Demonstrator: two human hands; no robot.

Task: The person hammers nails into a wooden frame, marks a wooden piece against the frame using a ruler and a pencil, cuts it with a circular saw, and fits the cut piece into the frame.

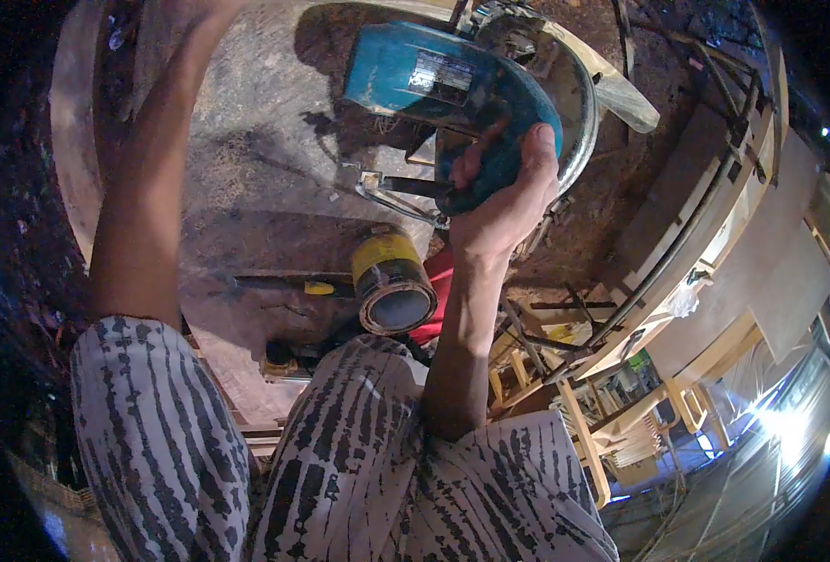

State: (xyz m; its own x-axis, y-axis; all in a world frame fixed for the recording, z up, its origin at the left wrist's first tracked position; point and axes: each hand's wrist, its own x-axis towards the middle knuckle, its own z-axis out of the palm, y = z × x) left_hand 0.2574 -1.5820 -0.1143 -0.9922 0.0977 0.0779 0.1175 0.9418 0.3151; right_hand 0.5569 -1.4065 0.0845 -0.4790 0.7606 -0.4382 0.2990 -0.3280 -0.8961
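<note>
My right hand (504, 211) is closed round the handle of a teal power tool (434, 75), the thumb lying on top. The tool has a motor housing with a white label, and a curved metal rim (579, 140) shows beside it. Whether a blade sits underneath, I cannot see. At the top edge, my left hand (211, 7) is mostly cut off, with its fingers out of sight and the forearm reaching over the worn board. Below the tool, a yellow and dark tin can (392, 276) lies tilted with its round end towards me.
Under the tool spreads a dusty, worn wooden surface (237, 122). A yellow-handled tool (318, 288) lies left of the can, and red material (440, 281) shows behind it. To the right are a pale wood offcut (626, 98), wooden frames (612, 421) and large panels (762, 272).
</note>
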